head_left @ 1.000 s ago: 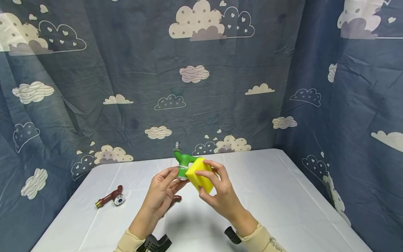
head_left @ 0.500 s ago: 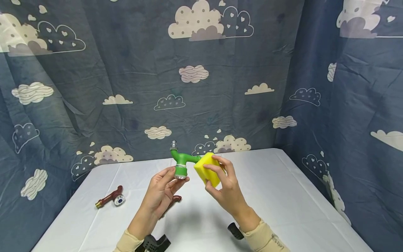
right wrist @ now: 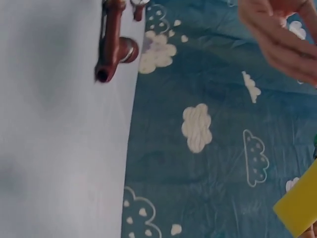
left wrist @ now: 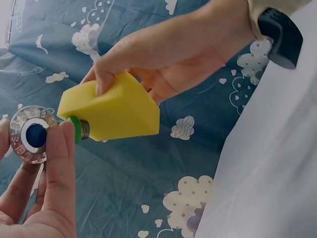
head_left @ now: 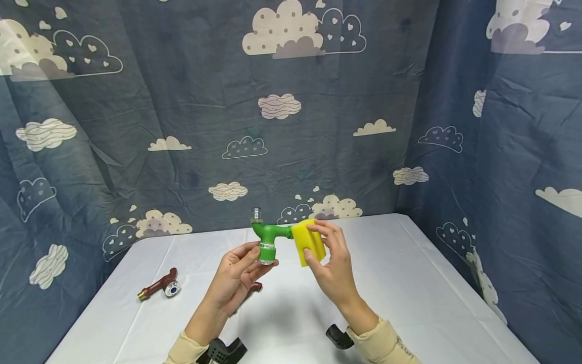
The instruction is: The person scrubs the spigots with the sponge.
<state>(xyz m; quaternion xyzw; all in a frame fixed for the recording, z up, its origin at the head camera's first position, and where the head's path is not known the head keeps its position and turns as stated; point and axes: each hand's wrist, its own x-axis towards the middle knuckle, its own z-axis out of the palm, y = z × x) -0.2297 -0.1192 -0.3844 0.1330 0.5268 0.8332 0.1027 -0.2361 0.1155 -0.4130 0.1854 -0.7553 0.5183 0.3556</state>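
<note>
My left hand pinches the round knob of a green water tap and holds it up above the table. The tap's metal nozzle points up, and its threaded end faces right. A yellow sponge is gripped in my right hand, thumb on the near face and fingers over the far side. It meets the tap's threaded end. The left wrist view shows the knob's clear rim with a dark blue centre. Only a corner of the sponge enters the right wrist view.
A dark red tap with a brass end lies on the white-covered table at left. Behind my left wrist lies a second dark red tap, partly hidden. A blue cloud-patterned curtain stands behind and beside the table.
The sponge has moved right along the tap's side pipe to its end and turned more upright. The tap swung slightly left, then came back right.
</note>
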